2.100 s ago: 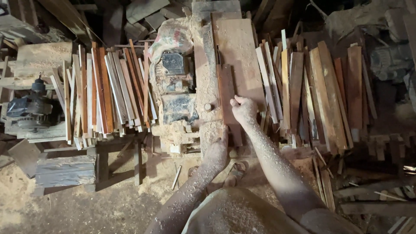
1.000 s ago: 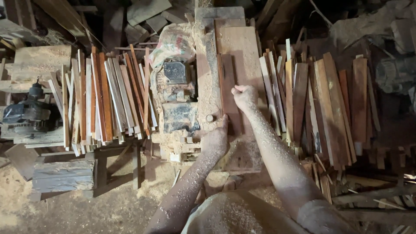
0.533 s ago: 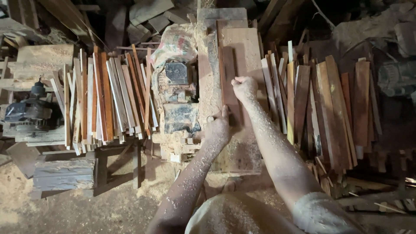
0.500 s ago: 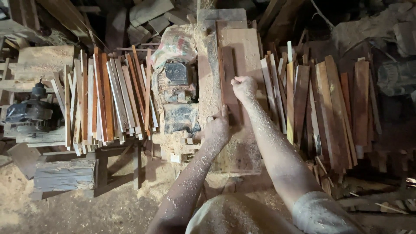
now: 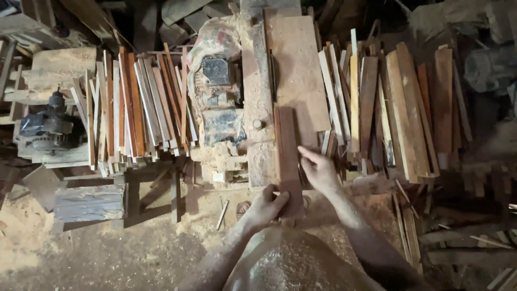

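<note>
A narrow reddish-brown wooden plank (image 5: 287, 153) lies lengthwise on a sawdust-covered saw table (image 5: 301, 75), beside the long fence (image 5: 257, 81). My left hand (image 5: 266, 205) grips the plank's near end, fingers curled over it. My right hand (image 5: 319, 170) rests flat against the plank's right edge, fingers pointing left and forward. A thin blade slot (image 5: 272, 67) shows on the table beyond the plank's far end.
A stack of thin wooden slats (image 5: 137, 110) lies on a bench to the left, another pile of boards (image 5: 396, 102) to the right. A motor housing (image 5: 218, 99) sits left of the fence. A dark machine (image 5: 46, 126) stands far left. Sawdust covers the floor (image 5: 124, 253).
The plank has come back toward me along the fence. Both hands have drawn back with it; the left hand now grips its near end and the right hand sits lower on its edge.
</note>
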